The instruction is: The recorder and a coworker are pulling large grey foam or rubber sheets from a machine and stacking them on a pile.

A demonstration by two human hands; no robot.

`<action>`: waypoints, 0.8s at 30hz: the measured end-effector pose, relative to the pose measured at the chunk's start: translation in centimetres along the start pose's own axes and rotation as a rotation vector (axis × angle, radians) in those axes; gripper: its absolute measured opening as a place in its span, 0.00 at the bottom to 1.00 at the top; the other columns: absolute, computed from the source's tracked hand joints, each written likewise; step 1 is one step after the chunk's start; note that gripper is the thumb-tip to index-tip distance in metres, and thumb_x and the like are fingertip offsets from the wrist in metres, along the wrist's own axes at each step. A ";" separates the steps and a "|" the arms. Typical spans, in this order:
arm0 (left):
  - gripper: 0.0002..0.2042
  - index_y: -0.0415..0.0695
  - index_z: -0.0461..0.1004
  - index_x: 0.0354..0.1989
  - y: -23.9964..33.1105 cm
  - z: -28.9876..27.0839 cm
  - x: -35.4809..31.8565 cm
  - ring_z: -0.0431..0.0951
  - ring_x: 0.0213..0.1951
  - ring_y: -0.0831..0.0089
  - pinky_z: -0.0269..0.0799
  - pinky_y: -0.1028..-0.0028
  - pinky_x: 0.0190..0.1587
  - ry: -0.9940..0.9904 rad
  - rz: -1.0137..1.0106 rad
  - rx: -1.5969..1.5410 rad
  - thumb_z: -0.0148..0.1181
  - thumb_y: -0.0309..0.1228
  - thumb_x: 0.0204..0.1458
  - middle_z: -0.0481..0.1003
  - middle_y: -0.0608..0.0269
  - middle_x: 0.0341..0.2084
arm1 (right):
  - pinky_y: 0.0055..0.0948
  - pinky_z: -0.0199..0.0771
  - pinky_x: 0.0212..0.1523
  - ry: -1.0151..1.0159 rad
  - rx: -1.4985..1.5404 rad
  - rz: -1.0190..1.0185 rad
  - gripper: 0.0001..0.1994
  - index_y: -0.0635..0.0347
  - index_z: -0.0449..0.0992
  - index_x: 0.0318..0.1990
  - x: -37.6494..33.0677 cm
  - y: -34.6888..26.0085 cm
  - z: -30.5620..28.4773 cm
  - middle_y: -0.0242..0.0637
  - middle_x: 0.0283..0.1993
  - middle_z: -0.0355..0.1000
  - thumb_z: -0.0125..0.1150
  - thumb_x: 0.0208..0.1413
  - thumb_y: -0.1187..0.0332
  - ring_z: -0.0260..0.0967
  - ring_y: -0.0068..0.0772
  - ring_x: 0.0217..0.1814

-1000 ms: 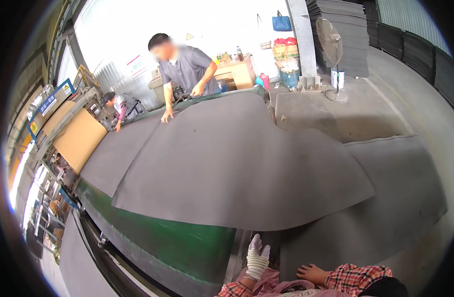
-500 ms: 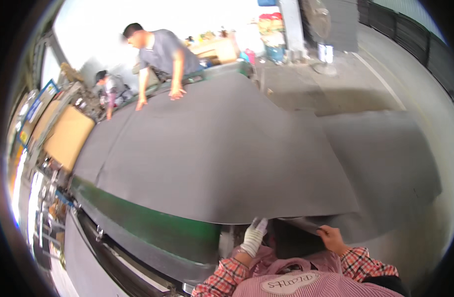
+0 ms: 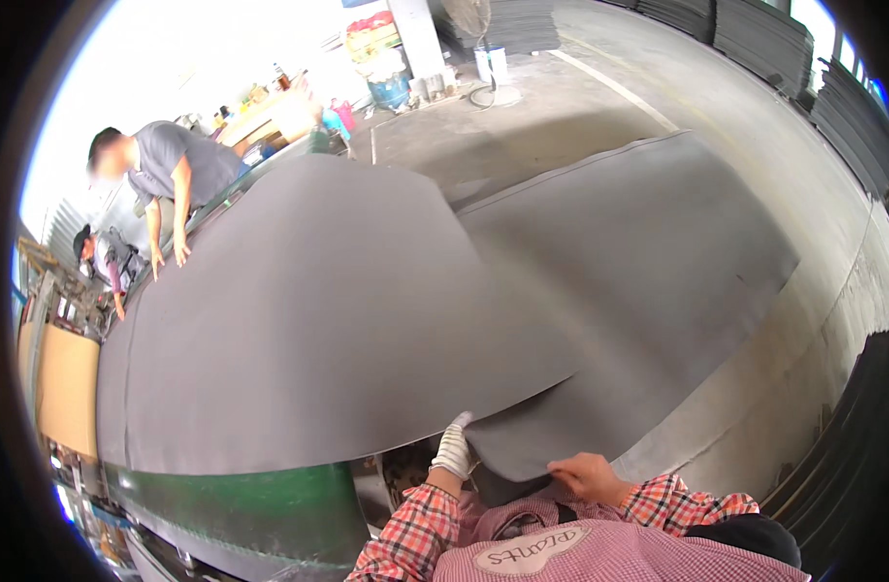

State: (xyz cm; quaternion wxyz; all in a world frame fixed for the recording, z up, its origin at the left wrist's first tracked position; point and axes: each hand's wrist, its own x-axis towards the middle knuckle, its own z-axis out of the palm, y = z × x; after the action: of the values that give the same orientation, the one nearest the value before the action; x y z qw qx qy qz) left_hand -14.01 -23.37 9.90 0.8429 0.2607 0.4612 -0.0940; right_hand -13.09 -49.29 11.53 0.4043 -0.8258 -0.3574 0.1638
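A large dark grey sheet (image 3: pixel 299 320) covers the machine's table, and its near edge reaches my left hand (image 3: pixel 452 451). That hand wears a white knitted glove and grips the edge, its thumb side up. A second dark grey sheet (image 3: pixel 648 291) emerges from beneath the first and stretches away to the right. Its near edge is pinched between the bare fingers of my right hand (image 3: pixel 592 475). Between my hands this edge sags in a dark curve. What lies under the sheets is mostly hidden.
A green machine bed (image 3: pixel 250 509) runs below the sheet at the near left. Across it, a person in a grey shirt (image 3: pixel 187 160) presses on the sheet, with another person (image 3: pixel 110 262) farther left. A fan (image 3: pixel 471 24) and stacked dark sheets (image 3: pixel 764 44) stand beyond.
My view has swung right, so the people and machine sit farther left. More of the lower sheet shows. Both hands remain at the sheet edges, with the right one still pinching.
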 end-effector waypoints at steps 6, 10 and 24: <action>0.20 0.40 0.64 0.49 -2.4 -9.1 11.5 0.67 0.49 0.60 0.61 0.65 0.52 0.336 0.015 1.249 0.48 0.36 0.49 0.68 0.54 0.47 | 0.37 0.57 0.53 0.180 -0.065 0.014 0.16 0.56 0.72 0.40 -1.3 6.1 -0.7 0.41 0.45 0.69 0.59 0.46 0.58 0.60 0.40 0.56; 0.17 0.46 0.64 0.50 -3.6 -15.5 16.4 0.70 0.46 0.69 0.65 0.73 0.48 0.225 0.057 1.901 0.45 0.33 0.50 0.71 0.62 0.43 | 0.41 0.62 0.48 0.945 -0.121 1.121 0.31 0.68 0.67 0.45 -6.1 20.8 -0.3 0.49 0.43 0.67 0.63 0.40 0.50 0.63 0.44 0.50; 0.08 0.46 0.72 0.34 14.1 3.4 19.4 0.66 0.18 0.72 0.64 0.76 0.24 0.190 0.703 0.992 0.52 0.36 0.52 0.67 0.66 0.16 | 0.25 0.62 0.13 0.718 0.617 1.582 0.28 0.66 0.66 0.34 -3.3 26.5 -3.2 0.40 0.30 0.61 0.62 0.41 0.46 0.64 0.35 0.20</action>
State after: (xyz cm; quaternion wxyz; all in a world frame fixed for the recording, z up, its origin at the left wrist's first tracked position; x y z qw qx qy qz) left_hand 4.87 -11.65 0.36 0.5568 0.7655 0.3222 0.0098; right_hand -1.42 -64.49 -7.39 0.4632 -0.6865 0.5179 0.2143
